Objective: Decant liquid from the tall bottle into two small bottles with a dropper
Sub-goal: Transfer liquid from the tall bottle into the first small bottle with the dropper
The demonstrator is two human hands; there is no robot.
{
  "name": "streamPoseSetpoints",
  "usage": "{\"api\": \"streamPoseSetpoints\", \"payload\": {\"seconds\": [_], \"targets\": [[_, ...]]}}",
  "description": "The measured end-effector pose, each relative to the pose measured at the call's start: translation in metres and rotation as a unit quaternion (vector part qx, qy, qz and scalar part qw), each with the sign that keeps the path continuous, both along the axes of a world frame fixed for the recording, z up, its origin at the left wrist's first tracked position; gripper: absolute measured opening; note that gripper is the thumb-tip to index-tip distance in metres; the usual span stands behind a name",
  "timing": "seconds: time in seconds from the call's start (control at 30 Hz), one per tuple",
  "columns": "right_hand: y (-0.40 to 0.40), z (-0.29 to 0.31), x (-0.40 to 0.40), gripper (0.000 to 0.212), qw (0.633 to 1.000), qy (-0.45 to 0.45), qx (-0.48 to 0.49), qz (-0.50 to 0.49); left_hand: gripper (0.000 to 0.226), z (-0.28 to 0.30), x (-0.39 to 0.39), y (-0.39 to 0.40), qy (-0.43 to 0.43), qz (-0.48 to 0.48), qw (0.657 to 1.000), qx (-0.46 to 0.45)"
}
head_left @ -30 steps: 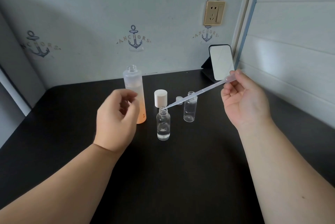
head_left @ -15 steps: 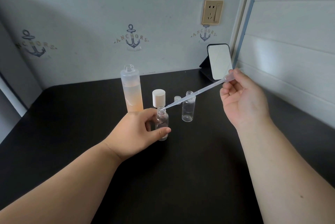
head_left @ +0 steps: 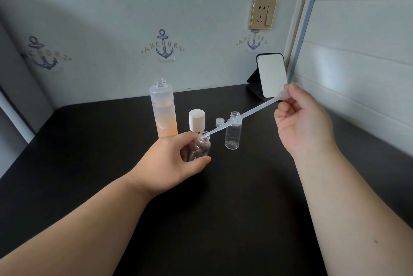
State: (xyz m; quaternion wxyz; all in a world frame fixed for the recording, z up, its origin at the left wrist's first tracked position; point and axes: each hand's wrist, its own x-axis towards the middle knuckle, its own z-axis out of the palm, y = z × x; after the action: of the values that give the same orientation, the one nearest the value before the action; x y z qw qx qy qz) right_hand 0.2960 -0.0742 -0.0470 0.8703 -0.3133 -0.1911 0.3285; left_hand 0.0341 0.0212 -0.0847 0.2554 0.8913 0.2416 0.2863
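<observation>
Black counter (head_left: 223, 219) carries everything, w/ a small stand mirror (head_left: 271, 74) at the back right.

Tall bottle (head_left: 164, 110) stands open at the back, peach liquid in its lower part, just behind the left hand (head_left: 172, 161). Risk: no cap on it, so a knock from the left wrist or forearm would tip it and spill, probably the costliest slip here.

Left hand's grip is wrapped round the near small bottle (head_left: 201, 147), thumb in front, fingers behind, bottle upright on the counter. If that hold loosens, a light plastic bottle could skid or tilt under the dropper.

Right hand (head_left: 301, 125) pinches the dropper (head_left: 245, 114) at its bulb end, up high and off to the right. The stem slants down-left, passing in front of the second small bottle (head_left: 233, 130), tip right at the near bottle's mouth. Can't tell if the tip is truly inside the neck. Likely trouble: shallow angle + narrow neck, so a squeeze could send drops down the outside. The stem also looks close enough to the second bottle to topple it on the way back.

White cap (head_left: 196, 120) and a tiny clear cap (head_left: 220, 121) sit btw the bottles; the small one could get swept off.
</observation>
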Motion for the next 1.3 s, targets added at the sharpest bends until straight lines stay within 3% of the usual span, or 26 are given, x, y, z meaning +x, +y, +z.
{"api": "streamPoseSetpoints", "payload": {"seconds": [0.73, 1.0, 1.2, 1.3], "targets": [[-0.0044, 0.0047, -0.0021, 0.019, 0.999, -0.02, -0.018, -0.024, 0.019, 0.0028, 0.0003, -0.0022, 0.0, 0.002, 1.0, -0.004], [-0.0018, 0.0034, -0.0025, 0.007, 0.999, 0.036, -0.002, -0.014, 0.023, 0.003, -0.001, -0.0005, 0.01, 0.01, 1.0, -0.009], [-0.0012, 0.0021, -0.002, 0.011, 0.998, 0.055, 0.007, 0.001, 0.023, 0.0012, -0.0024, 0.001, 0.004, -0.003, 1.0, -0.016], [0.0007, 0.0012, -0.0033, 0.025, 0.999, 0.05, 0.005, 0.02, 0.038, 0.0002, -0.0062, 0.0024, -0.038, 0.013, 0.999, -0.009]]}}
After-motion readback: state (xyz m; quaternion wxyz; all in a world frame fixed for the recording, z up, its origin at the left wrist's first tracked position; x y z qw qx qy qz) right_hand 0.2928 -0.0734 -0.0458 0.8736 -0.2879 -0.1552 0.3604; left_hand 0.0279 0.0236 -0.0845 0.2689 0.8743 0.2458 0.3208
